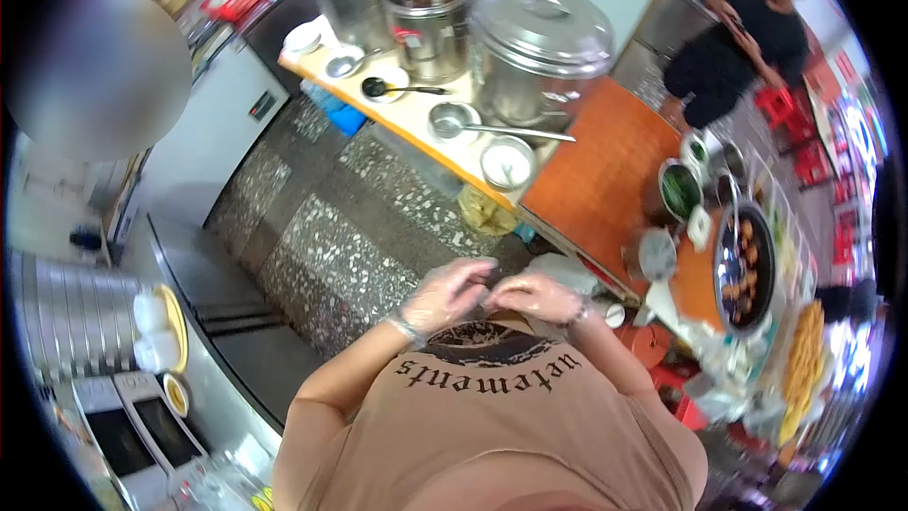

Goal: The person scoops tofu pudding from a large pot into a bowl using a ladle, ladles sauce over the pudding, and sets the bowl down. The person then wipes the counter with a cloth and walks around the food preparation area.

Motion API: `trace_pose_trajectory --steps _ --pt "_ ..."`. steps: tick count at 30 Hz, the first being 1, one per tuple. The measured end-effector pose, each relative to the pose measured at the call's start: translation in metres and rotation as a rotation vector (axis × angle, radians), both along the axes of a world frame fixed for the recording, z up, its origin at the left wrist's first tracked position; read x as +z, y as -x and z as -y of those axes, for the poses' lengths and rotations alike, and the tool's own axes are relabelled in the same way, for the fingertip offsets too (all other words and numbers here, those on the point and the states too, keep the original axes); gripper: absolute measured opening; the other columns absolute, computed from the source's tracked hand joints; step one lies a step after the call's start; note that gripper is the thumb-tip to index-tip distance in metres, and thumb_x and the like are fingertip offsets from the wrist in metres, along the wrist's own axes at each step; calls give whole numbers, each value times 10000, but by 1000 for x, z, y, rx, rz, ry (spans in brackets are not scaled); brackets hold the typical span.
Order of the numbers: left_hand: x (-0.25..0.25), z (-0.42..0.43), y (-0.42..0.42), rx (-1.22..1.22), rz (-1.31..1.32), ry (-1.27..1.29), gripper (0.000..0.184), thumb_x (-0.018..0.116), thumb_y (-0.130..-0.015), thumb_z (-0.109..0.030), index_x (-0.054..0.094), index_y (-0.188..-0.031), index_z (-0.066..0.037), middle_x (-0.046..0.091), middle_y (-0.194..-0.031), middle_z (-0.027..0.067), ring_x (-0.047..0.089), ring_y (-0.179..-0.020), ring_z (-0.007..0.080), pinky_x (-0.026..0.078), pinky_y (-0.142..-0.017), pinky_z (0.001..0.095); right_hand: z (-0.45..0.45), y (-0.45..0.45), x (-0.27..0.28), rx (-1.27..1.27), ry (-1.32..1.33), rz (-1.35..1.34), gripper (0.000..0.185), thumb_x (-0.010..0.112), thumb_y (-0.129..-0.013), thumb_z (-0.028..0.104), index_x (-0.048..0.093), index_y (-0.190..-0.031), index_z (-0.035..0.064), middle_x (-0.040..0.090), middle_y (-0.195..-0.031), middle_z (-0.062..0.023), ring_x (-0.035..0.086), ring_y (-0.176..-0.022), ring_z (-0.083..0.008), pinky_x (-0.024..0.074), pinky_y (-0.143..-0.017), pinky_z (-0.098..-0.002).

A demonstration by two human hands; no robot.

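Both my hands are raised in front of my chest, with thin clear plastic gloves on them. My left hand (448,296) has its fingers stretched towards the right, apart from the thumb, and nothing shows in it. Close beside it, my right hand (537,297) points left with loosely bent fingers, and I see nothing in it. The fingertips of the two hands nearly meet; whether they touch I cannot tell. Below them is my brown printed shirt (492,397).
Ahead, a counter holds a lidded steel pot (541,47), an open pot (426,33) and ladles (452,121). An orange board (605,166) and a pan of brown food (744,270) lie right. A steel worktop (227,350) runs left. A person (738,38) stands at far right.
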State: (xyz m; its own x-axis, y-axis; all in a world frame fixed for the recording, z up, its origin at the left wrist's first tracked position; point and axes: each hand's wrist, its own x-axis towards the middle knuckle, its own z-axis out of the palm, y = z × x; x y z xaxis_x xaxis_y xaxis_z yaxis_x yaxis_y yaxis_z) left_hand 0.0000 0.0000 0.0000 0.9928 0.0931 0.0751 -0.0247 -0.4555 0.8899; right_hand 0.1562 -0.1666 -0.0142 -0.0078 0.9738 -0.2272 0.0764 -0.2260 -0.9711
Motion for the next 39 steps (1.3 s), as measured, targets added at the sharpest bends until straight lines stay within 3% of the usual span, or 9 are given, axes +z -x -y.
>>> trace_pose_trajectory --steps 5,8,12,19,23,28,30,34,39 --pt "-24 -69 -3 343 -26 162 284 512 -925 -25 526 -1204 24 575 -1151 122 572 -1014 173 455 -901 300 -153 -54 2 351 67 95 302 583 -917 279 662 -1016 5 684 -912 -148 632 -830 -204 478 -776 -334" --pt "-41 -119 -16 586 -83 521 253 477 -951 -35 533 -1189 30 569 -1152 103 548 -1026 149 440 -912 295 -249 -68 -15 455 -43 82 310 582 -918 290 653 -994 -2 668 -854 -159 608 -768 -233 466 -742 -348" --pt "-82 -233 -20 773 18 690 251 449 -959 -37 541 -1186 22 585 -1115 88 540 -1023 138 420 -934 283 -382 -58 -28 434 -46 148 286 582 -917 260 626 -986 -14 654 -873 -165 594 -788 -260 465 -770 -352" --pt "-21 -505 -49 652 14 264 247 514 -912 -25 584 -1149 -10 630 -1047 83 594 -945 150 466 -876 282 -556 -84 -23 55 13 111 265 587 -904 273 631 -995 27 657 -952 -133 616 -876 -250 466 -815 -354" --pt "8 -620 -113 569 21 364 261 497 -937 -41 558 -1190 -15 608 -1066 91 579 -952 161 467 -880 302 -587 -161 -12 -322 -25 265 274 577 -878 293 638 -979 45 664 -919 -134 627 -842 -266 482 -758 -361" --pt "-7 -684 -192 325 0 284 263 483 -948 -53 534 -1197 14 598 -1043 88 564 -895 148 468 -849 295 -647 -217 -71 -494 86 140 324 575 -857 335 639 -975 40 668 -849 -123 629 -803 -183 482 -720 -343" --pt "-35 -710 -214 269 -70 220 276 479 -942 -38 520 -1206 26 596 -1037 89 561 -887 141 468 -836 284 -694 -226 -121 -478 111 247 329 558 -852 329 641 -985 40 673 -885 -136 641 -826 -220 487 -737 -349" --pt "-41 -774 -256 268 -141 302 353 490 -928 -33 462 -1277 15 545 -1076 112 569 -907 179 479 -849 310 -781 -228 -117 -516 1 382 306 563 -837 293 627 -994 38 661 -912 -179 631 -867 -337 485 -769 -430" --pt "-23 -838 -315 311 -130 349 420 478 -924 -47 396 -1332 10 489 -1141 126 564 -929 199 479 -860 318 -827 -256 -133 -532 137 572 274 521 -815 234 647 -969 46 660 -964 -177 628 -919 -354 488 -827 -447"
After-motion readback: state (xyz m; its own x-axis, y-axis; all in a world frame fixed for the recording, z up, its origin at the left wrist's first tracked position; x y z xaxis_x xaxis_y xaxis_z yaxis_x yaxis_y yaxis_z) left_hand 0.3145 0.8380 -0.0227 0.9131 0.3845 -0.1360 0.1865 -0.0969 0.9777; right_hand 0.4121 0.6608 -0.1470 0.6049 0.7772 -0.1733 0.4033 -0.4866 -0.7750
